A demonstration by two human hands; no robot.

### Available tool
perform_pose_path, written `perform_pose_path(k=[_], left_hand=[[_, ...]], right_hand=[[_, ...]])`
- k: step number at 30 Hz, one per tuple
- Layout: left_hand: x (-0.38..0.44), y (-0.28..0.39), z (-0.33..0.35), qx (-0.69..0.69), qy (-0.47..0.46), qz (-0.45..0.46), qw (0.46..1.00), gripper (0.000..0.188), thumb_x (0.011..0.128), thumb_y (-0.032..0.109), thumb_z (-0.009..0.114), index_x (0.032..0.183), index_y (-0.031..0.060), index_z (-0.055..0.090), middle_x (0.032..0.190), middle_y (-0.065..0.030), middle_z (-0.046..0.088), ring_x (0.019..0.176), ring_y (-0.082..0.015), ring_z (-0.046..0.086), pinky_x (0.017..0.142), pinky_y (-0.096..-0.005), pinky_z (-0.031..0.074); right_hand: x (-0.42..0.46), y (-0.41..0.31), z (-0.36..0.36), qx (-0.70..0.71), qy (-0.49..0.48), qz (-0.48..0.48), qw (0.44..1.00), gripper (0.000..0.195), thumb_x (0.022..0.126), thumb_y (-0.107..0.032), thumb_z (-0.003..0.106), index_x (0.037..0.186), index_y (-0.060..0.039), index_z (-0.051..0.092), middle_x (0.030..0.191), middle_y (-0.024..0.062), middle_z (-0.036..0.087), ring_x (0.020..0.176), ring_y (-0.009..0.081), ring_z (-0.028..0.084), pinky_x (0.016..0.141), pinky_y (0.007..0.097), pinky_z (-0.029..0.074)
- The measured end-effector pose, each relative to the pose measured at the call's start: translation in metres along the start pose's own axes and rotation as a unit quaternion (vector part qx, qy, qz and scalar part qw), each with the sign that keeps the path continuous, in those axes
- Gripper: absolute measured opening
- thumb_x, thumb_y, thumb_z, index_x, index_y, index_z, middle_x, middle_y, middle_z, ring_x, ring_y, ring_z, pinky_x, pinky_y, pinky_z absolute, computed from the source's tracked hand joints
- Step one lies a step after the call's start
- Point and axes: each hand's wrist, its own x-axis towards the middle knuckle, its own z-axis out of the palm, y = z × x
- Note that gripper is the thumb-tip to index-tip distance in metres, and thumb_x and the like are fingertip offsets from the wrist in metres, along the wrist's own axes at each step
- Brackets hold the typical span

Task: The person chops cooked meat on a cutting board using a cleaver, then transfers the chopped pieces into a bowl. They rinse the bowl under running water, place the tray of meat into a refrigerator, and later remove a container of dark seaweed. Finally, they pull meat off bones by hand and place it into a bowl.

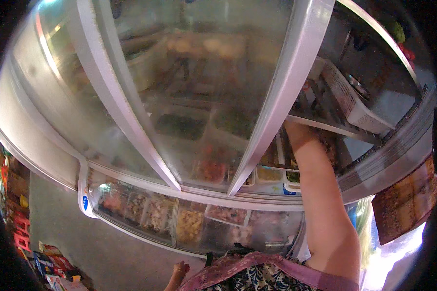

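Observation:
My right forearm reaches through the opened side of a glass-doored display refrigerator (295,54). The hand itself is hidden under or behind a white shelf edge (335,127), so what it touches does not show. Near that forearm, below the shelf, stand a plastic tub of yellowish food (269,174) and a tub with something green (293,177). My left hand (181,268) hangs low at the bottom of the view, outside the cabinet. It is small and blurred; its fingers look curled, and whether it holds anything is unclear.
A white perforated basket (349,98) sits on the upper rack. Fogged glass and a white door frame (276,98) stand left of my arm. Trays of pale food pieces (189,223) lie behind the lower glass. Packaged goods (58,265) are at lower left, a brown board (404,200) at right.

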Motion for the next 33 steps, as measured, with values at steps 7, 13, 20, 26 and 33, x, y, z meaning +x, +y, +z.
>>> perform_pose_path(k=[7, 13, 20, 26, 33], left_hand=[[0.042, -0.024, 0.02, -0.271, -0.029, -0.224, 0.935, 0.02, 0.08, 0.026, 0.051, 0.091, 0.0112, 0.056, 0.103, -0.0056, 0.056, 0.1, -0.0234, 0.052, 0.081, -0.0366, 0.042], [0.052, -0.035, -0.008, 0.127, 0.094, 0.162, 0.974, 0.009, 0.079, 0.016, 0.049, 0.086, 0.0151, 0.055, 0.091, -0.0037, 0.058, 0.088, -0.0205, 0.053, 0.072, -0.0361, 0.042], [0.061, -0.017, -0.054, -0.252, 0.261, 0.111, 0.925, 0.022, 0.081, 0.013, 0.045, 0.101, 0.0072, 0.053, 0.075, -0.0074, 0.055, 0.061, -0.0221, 0.053, 0.053, -0.0383, 0.043], [0.086, -0.022, -0.065, -0.095, 0.054, 0.08, 0.991, 0.02, 0.083, 0.013, 0.045, 0.1, 0.0052, 0.053, 0.07, -0.0086, 0.052, 0.058, -0.0221, 0.051, 0.053, -0.0361, 0.043], [0.061, -0.014, -0.05, -0.148, 0.041, 0.039, 0.987, 0.021, 0.083, 0.014, 0.045, 0.101, 0.0053, 0.053, 0.072, -0.0084, 0.052, 0.061, -0.0218, 0.051, 0.055, -0.0358, 0.043]], right_hand=[[-0.025, 0.053, -0.045, 0.196, -0.02, 0.057, 0.979, 0.035, 0.082, -0.023, 0.053, 0.108, -0.0004, 0.049, 0.103, 0.0151, 0.053, 0.082, 0.025, 0.059, 0.058, 0.0375, 0.049], [-0.122, 0.098, -0.086, 0.402, 0.014, 0.175, 0.899, 0.032, 0.081, -0.017, 0.053, 0.108, -0.0011, 0.049, 0.1, 0.0141, 0.053, 0.078, 0.0232, 0.058, 0.052, 0.0354, 0.05], [-0.267, 0.082, -0.141, 0.331, 0.114, 0.122, 0.929, 0.019, 0.077, -0.016, 0.05, 0.083, 0.0005, 0.057, 0.062, 0.015, 0.053, 0.059, 0.0202, 0.054, 0.057, 0.0325, 0.042], [-0.315, 0.048, -0.181, 0.159, 0.115, 0.084, 0.977, 0.019, 0.078, -0.017, 0.052, 0.074, 0.0018, 0.053, 0.067, 0.0212, 0.055, 0.062, 0.0346, 0.055, 0.056, 0.0389, 0.042], [-0.308, 0.039, -0.188, 0.144, 0.089, 0.083, 0.982, 0.017, 0.075, -0.014, 0.052, 0.072, 0.002, 0.05, 0.063, 0.018, 0.052, 0.059, 0.0302, 0.052, 0.054, 0.0371, 0.041]])
